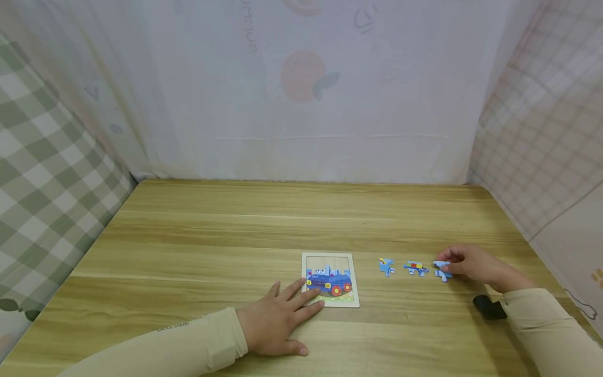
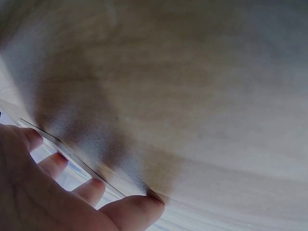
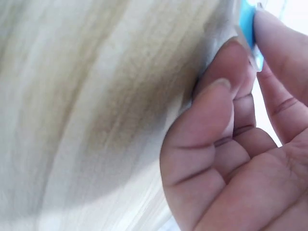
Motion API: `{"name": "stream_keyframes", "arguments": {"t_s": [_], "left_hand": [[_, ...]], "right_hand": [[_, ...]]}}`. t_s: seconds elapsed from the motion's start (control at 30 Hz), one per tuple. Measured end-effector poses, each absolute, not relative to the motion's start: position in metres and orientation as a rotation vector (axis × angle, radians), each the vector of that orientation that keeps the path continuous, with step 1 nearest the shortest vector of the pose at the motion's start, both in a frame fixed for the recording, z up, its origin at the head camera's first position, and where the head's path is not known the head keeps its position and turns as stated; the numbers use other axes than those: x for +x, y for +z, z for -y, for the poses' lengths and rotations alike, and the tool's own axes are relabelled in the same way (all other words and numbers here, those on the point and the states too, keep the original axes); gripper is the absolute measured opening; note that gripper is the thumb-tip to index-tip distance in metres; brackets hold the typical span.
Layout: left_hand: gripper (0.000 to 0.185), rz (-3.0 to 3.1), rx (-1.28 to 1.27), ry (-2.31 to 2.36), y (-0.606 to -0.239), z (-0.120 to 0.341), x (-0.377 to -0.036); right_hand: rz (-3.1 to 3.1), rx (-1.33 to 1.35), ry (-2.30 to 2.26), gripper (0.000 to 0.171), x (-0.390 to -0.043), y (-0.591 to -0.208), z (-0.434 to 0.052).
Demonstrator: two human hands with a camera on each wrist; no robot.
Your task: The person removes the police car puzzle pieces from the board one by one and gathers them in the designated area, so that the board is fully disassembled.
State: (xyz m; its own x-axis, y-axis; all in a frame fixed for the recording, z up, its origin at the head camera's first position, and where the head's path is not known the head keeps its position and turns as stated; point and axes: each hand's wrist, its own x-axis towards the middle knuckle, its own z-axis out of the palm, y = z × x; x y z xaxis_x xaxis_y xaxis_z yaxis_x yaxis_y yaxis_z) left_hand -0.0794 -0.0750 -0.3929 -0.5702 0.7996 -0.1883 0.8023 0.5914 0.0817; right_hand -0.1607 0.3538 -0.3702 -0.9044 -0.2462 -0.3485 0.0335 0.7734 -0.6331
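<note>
A framed puzzle (image 1: 330,303) with a blue vehicle picture lies on the table; pieces fill its lower part and bare board shows at the top. My left hand (image 1: 280,319) rests with spread, straight fingers on the frame's lower left side. In the left wrist view its fingertips meet the frame's edge. To the right, my right hand (image 1: 476,266) pinches a light blue puzzle piece (image 1: 440,265) between thumb and fingers. The same piece (image 3: 247,24) shows at the top of the right wrist view, its far part hidden by the fingers.
Two loose puzzle pieces lie between the frame and my right hand: one light blue (image 1: 386,265), one with red and yellow (image 1: 416,268). The wooden table (image 1: 212,230) ends at a pale curtain (image 1: 301,131). A black object (image 1: 489,308) sits at the right wrist.
</note>
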Motion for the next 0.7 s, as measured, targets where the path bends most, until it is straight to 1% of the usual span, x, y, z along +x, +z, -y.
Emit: {"name": "stream_keyframes", "arguments": {"t_s": [0.37,0.7], "left_hand": [[0.074,-2.625,1.341,-0.04,-0.3924,0.0754,-0.0789],[0.074,-2.615,1.331,-0.029,-0.3922,0.0753,-0.0781]], "right_hand": [[-2.638,-0.229,-0.81,0.025,-0.1631,-0.3702,-0.3552],[-2.679,-0.238,-0.762,0.022,-0.1654,-0.373,-0.356]]}}
